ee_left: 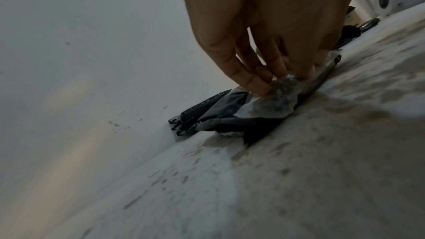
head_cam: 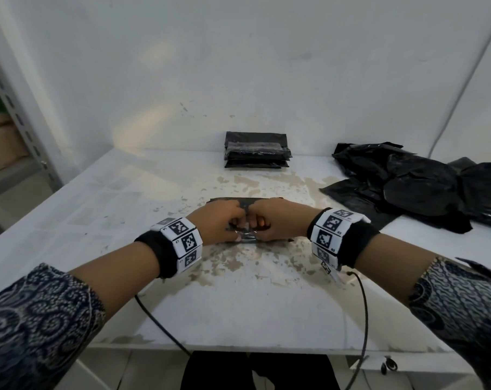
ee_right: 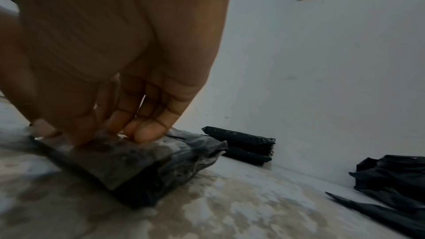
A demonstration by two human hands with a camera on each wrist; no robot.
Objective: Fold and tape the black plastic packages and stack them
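A folded black package (head_cam: 224, 200) lies flat at the middle of the white table (head_cam: 238, 311). Both hands meet on top of it, fingers curled. My left hand (head_cam: 224, 220) pinches crinkled clear tape (ee_left: 273, 101) lying over the package (ee_left: 230, 114) between fingertips and thumb (ee_left: 285, 81). My right hand (head_cam: 275, 220) grips the package's top fold (ee_right: 142, 166) with thumb and curled fingertips (ee_right: 96, 134). A stack of folded packages (head_cam: 257, 150) (ee_right: 243, 146) stands at the back against the wall. The middle of the package is hidden under the hands.
A loose heap of unfolded black bags (head_cam: 424, 187) (ee_right: 395, 175) covers the table's right side. Two dark cables (head_cam: 365, 305) hang off the front edge. A metal shelf (head_cam: 2, 142) stands beyond the left edge. The white wall closes the back.
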